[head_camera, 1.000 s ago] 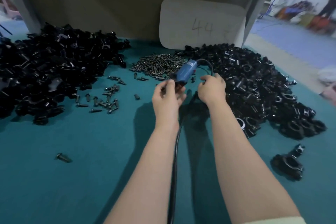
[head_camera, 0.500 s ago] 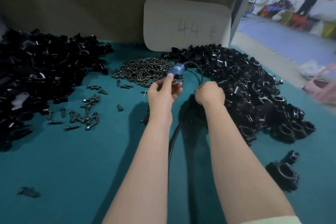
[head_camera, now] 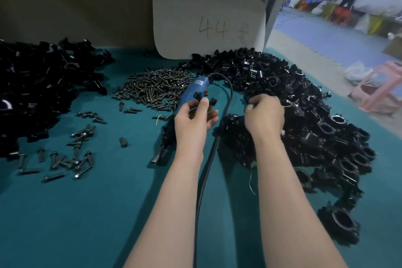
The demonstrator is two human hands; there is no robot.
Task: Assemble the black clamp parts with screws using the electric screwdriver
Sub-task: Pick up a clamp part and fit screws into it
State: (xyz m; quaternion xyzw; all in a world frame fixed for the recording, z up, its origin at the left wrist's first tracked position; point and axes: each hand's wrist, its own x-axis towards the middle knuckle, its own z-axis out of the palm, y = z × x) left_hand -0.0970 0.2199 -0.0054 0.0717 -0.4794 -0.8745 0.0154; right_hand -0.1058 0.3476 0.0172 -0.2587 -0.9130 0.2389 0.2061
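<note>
My left hand (head_camera: 193, 121) pinches a small black clamp part (head_camera: 199, 97) between thumb and fingers, above the teal table (head_camera: 76, 224). Under and behind that hand lies the blue electric screwdriver (head_camera: 191, 91), its metal tip (head_camera: 157, 158) pointing toward me. Its black cable (head_camera: 228, 102) loops round between my hands and runs down toward me. My right hand (head_camera: 264, 115) sits on the right pile of black clamp parts (head_camera: 304, 104), its fingers curled around a part that they hide. A heap of dark screws (head_camera: 156, 87) lies just beyond the screwdriver.
A second big pile of black parts (head_camera: 37, 93) fills the left side, with loose screws (head_camera: 71, 159) scattered in front of it. A ring-shaped clamp (head_camera: 339, 222) lies at the near right. A white board marked 44 (head_camera: 208, 24) leans on the back wall. A pink stool (head_camera: 382, 85) stands off the table's right edge.
My right hand has moved right, further onto the right pile, fingers still curled. My left hand has turned, and the black part now shows in its fingers. The view has shifted.
</note>
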